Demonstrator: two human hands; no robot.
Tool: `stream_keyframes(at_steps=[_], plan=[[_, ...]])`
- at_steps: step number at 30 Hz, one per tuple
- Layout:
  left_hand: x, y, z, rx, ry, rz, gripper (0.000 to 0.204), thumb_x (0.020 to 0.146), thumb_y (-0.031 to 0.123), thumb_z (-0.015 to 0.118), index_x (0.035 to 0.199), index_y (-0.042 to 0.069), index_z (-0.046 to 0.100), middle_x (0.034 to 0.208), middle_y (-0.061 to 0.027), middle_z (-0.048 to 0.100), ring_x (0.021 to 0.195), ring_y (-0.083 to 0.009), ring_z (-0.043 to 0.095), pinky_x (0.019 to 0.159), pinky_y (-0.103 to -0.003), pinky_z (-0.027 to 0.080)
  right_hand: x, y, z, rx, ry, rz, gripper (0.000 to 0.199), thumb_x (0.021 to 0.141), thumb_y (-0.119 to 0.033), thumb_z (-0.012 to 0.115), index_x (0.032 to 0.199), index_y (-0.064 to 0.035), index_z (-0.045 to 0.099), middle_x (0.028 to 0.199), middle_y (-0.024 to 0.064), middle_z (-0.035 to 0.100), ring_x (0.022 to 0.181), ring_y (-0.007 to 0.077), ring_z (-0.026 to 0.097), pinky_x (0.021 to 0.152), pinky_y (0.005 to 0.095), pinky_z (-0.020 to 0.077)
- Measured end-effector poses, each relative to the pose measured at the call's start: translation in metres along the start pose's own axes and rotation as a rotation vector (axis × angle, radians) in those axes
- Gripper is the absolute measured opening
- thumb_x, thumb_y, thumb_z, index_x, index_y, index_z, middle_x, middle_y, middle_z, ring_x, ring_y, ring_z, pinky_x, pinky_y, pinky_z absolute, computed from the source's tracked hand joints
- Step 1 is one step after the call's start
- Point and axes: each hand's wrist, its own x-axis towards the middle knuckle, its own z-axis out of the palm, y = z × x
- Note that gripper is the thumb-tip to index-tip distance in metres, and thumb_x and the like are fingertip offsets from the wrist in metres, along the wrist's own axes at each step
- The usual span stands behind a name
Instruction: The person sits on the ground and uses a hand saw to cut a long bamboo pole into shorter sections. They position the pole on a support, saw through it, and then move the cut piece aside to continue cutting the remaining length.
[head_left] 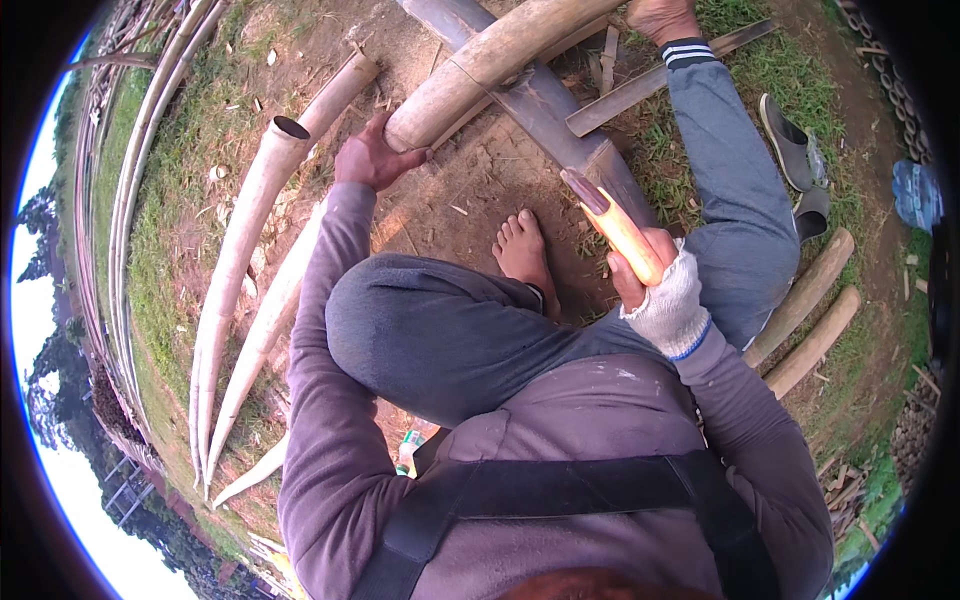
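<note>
At twelve o'clock, the thick bamboo pole (480, 75) lies across a darker pole (545, 112), seemingly for support, the left hand (368, 158) spread round its end at eleven, perhaps steadying it, while the gloved right hand (662, 300) grips a wooden-handled tool (627, 235) at three.

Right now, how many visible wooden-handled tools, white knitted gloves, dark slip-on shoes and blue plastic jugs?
Tan wooden-handled tool: 1
White knitted glove: 1
Dark grey slip-on shoes: 2
Translucent blue plastic jug: 1
Total: 5
</note>
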Motion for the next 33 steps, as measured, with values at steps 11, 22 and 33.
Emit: stream_keyframes(at_steps=[11, 22, 33], plan=[[0.004, -0.001, 0.003, 0.023, 0.021, -0.008, 0.114, 0.069, 0.074, 0.086, 0.160, 0.013, 0.051, 0.127, -0.0229, 0.077, 0.122, -0.0396, 0.073, 0.107, -0.049, 0.057, 0.021, 0.004, 0.014, -0.033, 0.026, 0.021, 0.033, 0.094, -0.024, 0.083, 0.105, 0.0004, 0.065, 0.079, 0.0207, 0.068, 0.069, 0.0424, 0.069, 0.062, 0.0491, 0.0542], [0.006, 0.012, -0.004, 0.027, 0.036, -0.006, 0.114, 0.068, 0.072, 0.088, 0.158, 0.013, 0.053, 0.128, -0.0207, 0.077, 0.123, -0.0374, 0.073, 0.107, -0.046, 0.056, 0.162, 0.019, 0.107, -0.159, 0.090, 0.047, 0.042, 0.099, -0.042, 0.075, 0.099, -0.0002, 0.071, 0.079, 0.0266, 0.070, 0.079, 0.0483, 0.072, 0.068, 0.0522, 0.0569], [0.001, 0.008, 0.001, 0.011, 0.007, 0.010, 0.110, 0.070, 0.072, 0.086, 0.157, 0.014, 0.053, 0.124, -0.0216, 0.078, 0.118, -0.0395, 0.075, 0.103, -0.049, 0.058, 0.035, 0.034, 0.045, -0.024, 0.062, 0.026, 0.030, 0.095, -0.027, 0.083, 0.098, -0.0021, 0.067, 0.078, 0.0202, 0.070, 0.070, 0.0416, 0.070, 0.061, 0.0479, 0.0533]])
